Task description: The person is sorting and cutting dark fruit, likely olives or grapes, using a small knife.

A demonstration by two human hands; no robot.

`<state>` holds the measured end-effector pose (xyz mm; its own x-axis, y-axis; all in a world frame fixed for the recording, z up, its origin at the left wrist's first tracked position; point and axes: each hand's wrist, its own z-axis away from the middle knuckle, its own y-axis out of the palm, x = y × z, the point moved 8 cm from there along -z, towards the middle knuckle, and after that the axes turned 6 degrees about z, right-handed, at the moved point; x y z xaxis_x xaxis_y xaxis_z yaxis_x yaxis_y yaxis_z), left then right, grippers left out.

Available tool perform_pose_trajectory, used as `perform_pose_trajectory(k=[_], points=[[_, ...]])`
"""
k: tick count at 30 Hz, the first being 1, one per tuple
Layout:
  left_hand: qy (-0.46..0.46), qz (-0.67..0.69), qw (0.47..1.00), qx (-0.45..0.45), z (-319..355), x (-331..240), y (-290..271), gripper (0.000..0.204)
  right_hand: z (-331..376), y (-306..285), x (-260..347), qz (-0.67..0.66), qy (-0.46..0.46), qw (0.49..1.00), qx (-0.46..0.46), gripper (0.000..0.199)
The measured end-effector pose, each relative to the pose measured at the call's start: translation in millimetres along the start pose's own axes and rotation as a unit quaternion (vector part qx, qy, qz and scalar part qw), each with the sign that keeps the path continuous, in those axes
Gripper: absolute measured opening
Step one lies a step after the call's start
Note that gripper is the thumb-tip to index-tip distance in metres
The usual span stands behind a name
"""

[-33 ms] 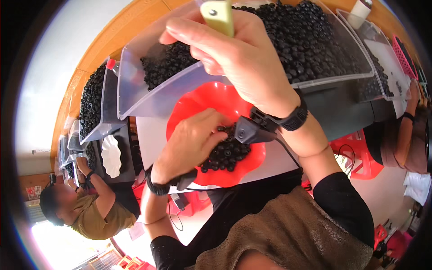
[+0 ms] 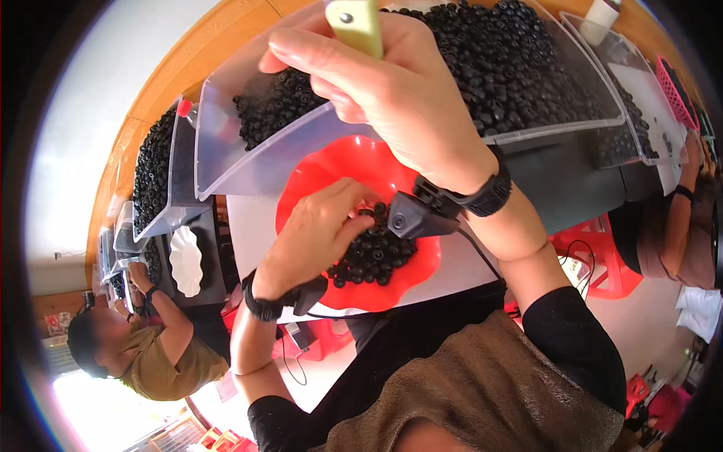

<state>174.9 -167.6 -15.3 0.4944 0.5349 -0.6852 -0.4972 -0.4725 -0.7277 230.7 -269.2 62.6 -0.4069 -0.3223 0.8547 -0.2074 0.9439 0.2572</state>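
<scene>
My right hand (image 2: 399, 105) is closed around a pale yellow-green tool handle (image 2: 357, 27) with a metal rivet; the rest of the tool is hidden or out of view. This hand hovers above a clear plastic bin. My left hand (image 2: 312, 230) reaches into a red scalloped bowl (image 2: 376, 157). Its thumb and fingers curl together beside a heap of small round black pieces (image 2: 376, 260), some showing a hole. What sits between those fingertips, if anything, I cannot make out. Each wrist wears a black strap with a small device.
The large clear bin (image 2: 557, 134) beyond the bowl is full of similar black pieces. On the left stand another bin (image 2: 184, 166) and a white scalloped dish (image 2: 186, 262), with a person (image 2: 162, 354) at work. Another person's arm (image 2: 684, 203) is at far right, by a pink basket (image 2: 675, 94).
Both hands have shifted very slightly left, the handle with the right one. The left fingers remain curled at the heap of black pieces.
</scene>
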Motion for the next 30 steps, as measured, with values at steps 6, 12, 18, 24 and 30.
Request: perform_pose_trajectory(k=[6,12,18,24,30], points=[[-0.030,0.004,0.999,0.030,-5.7,21.3,33.5,0.028,12.2,1.5,26.7,0.014,-0.084,0.995,0.046,0.027],[-0.031,-0.039,0.997,0.051,-9.4,14.5,37.8,0.032,11.7,-8.7,29.2,-0.010,-0.109,0.994,-0.010,0.025],[-0.027,0.008,0.997,0.067,-7.8,11.3,36.1,0.036,12.7,-11.2,36.2,-0.025,-0.117,0.993,-0.021,0.024],[0.012,0.024,0.996,0.091,-10.9,19.1,40.9,0.036,11.9,-6.3,31.5,0.022,-0.106,0.994,-0.005,0.025],[0.003,-0.020,0.998,0.067,-16.3,40.5,39.0,0.033,10.3,-3.9,26.2,0.019,-0.095,0.995,-0.008,0.026]])
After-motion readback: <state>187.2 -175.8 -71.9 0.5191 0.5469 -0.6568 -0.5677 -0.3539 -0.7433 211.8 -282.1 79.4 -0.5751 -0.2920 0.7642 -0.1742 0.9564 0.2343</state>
